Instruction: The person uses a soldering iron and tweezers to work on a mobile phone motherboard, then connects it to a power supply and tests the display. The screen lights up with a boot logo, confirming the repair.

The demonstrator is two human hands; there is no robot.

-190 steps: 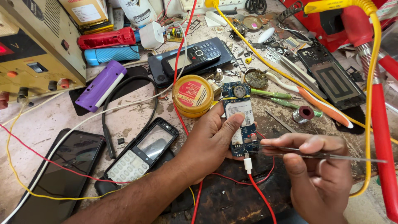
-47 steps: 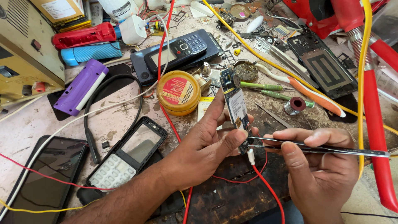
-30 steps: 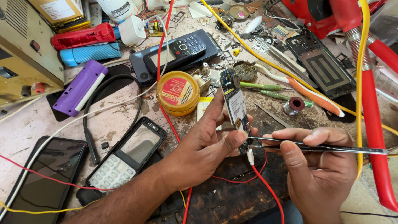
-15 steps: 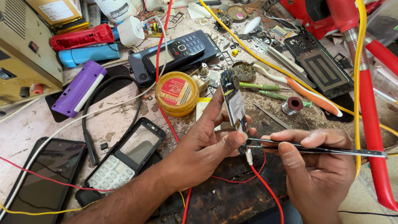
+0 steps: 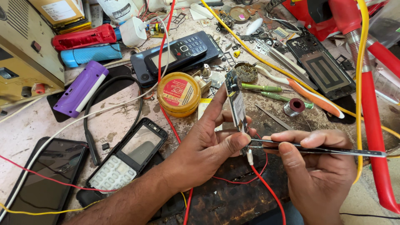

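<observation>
While I pinch the small phone circuit board [image 5: 236,107] between the thumb and fingers of my left hand [image 5: 208,150], it stands almost on edge above the table [image 5: 37,129], just in front of the round yellow tin [image 5: 179,93]. My right hand [image 5: 321,175] is closed around a thin metal tool [image 5: 316,149], gripped like a pen, and its tip meets the lower end of the board, right beside my left thumb. A red wire [image 5: 266,187] hangs from that same lower end and runs down toward me.

As far as I can judge, the job is mid-way: the board is out of its housing, and the empty front shell with its white keypad [image 5: 125,160] lies apart on the table to my left, so nothing has been put back together. Whether the joint at the tool tip is finished I cannot tell; the spot is too small to read.

The board's long axis runs away from me and slightly up, top end pointing toward the far side of the table, bottom end toward my lap, its face turned to my right.

Farther out lie a dark keypad phone [image 5: 179,52], a purple case [image 5: 81,87], a dark touchscreen phone [image 5: 41,175], two green-handled screwdrivers [image 5: 271,91] and a toothbrush [image 5: 308,98].
</observation>
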